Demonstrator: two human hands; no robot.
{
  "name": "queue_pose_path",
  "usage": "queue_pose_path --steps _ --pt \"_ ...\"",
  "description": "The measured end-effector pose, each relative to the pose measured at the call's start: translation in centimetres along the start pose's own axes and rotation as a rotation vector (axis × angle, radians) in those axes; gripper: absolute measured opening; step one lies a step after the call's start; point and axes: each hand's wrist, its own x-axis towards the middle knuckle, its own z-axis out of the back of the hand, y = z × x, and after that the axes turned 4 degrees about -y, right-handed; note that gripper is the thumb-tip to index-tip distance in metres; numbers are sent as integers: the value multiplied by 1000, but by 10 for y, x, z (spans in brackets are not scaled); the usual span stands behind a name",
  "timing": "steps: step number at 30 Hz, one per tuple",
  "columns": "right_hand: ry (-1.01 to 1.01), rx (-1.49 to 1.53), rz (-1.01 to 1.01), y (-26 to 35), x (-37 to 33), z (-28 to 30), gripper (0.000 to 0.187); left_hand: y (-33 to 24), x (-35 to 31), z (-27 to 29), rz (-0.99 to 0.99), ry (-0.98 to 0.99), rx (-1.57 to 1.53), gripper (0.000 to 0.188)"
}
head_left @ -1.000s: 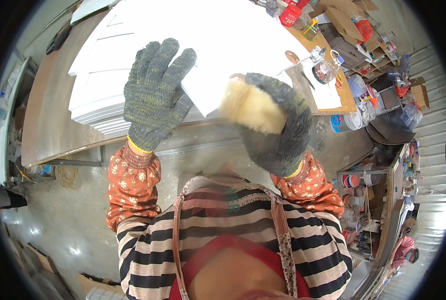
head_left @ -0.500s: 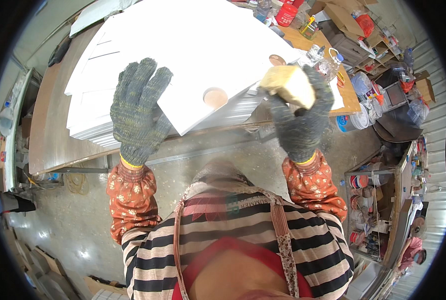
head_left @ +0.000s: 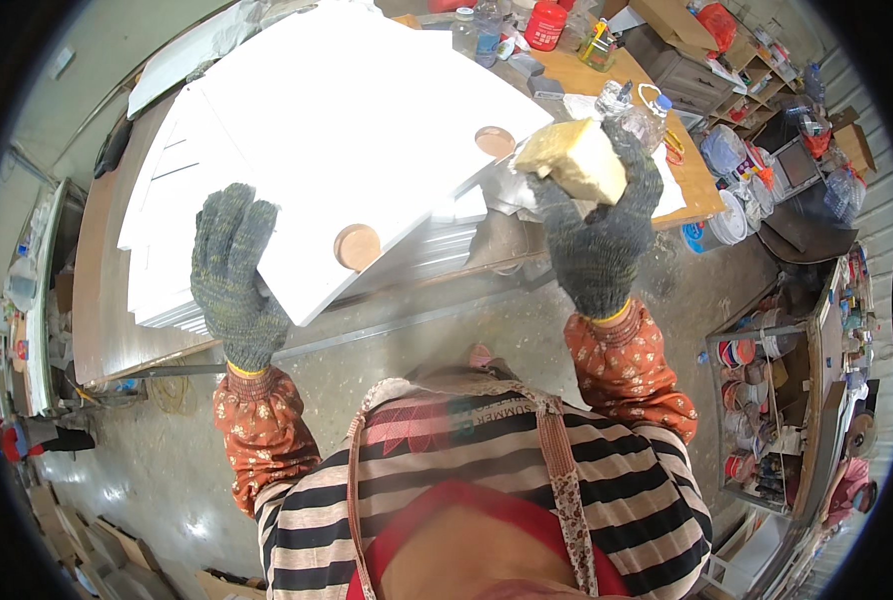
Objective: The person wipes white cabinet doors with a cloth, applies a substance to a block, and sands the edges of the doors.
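A large white panel (head_left: 367, 130) with two round tan-looking cut-outs lies on a stack of white panels (head_left: 162, 285) on the workbench. One corner of it juts past the bench's front edge. My left hand (head_left: 235, 275), in a dark knitted glove, grips the panel's left edge by that corner; its thumb is partly hidden. Over the panel's right end, my right hand (head_left: 602, 220), gloved alike, is closed around a pale yellow sponge block (head_left: 575, 160). The sponge is held up, apart from the panel's face.
Bottles, a red jar (head_left: 546, 25) and a glass jar with tools (head_left: 598, 46) stand at the bench's back right. Buckets (head_left: 729, 217) sit on the floor at right, near a shelf rack (head_left: 757, 400) of tubs. A person in pink (head_left: 849, 490) is at far right.
The panel has slid left and toward me, with my left hand moving along at its edge. My right hand still holds the sponge at nearly the same place.
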Motion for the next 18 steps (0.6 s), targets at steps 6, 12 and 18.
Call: queue_pose_path --steps 6,12,18 --pt "-44 114 8 -1 0 -26 51 -1 0 -3 -15 15 54 62" --pt "-38 92 -186 -37 0 2 41 -2 -2 0 0 34 82 65" --pt "-89 106 -61 -49 4 -14 45 5 -8 -3 41 51 67 65"
